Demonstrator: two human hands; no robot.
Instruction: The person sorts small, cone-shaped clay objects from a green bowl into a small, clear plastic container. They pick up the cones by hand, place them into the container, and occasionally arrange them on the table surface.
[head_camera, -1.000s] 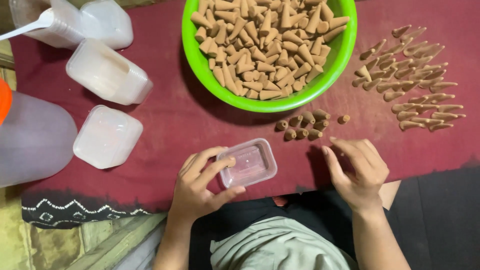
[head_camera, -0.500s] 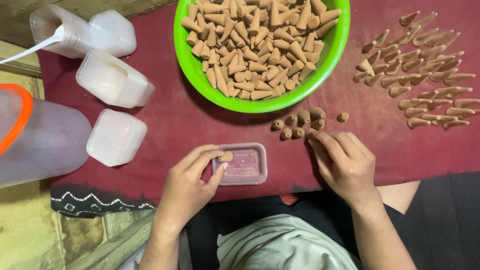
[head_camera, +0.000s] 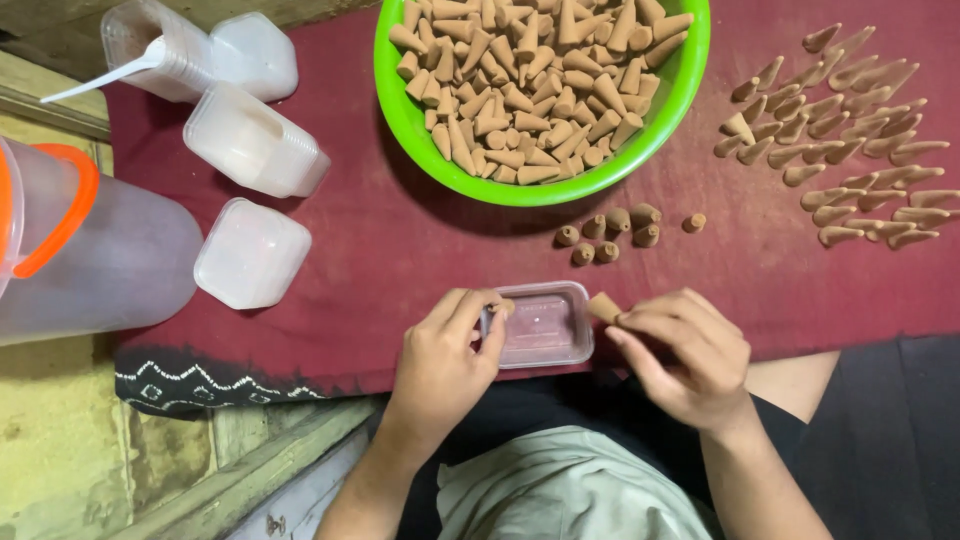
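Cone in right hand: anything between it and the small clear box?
Nothing visible. The right hand pinches a cone right at the edge of the clear box, whose top is open. The left hand grips the opposite edge, clear of the opening.

We see a dark red cloth (head_camera: 340, 240) that covers the work surface; its near edge has a black band with a white zigzag pattern (head_camera: 200, 382). At the left, below the cloth, there are worn yellowish wooden planks (head_camera: 70, 450) with scratches and stains. At the lower right the floor (head_camera: 890, 440) looks dark. The light is soft and even, with gentle shadows.
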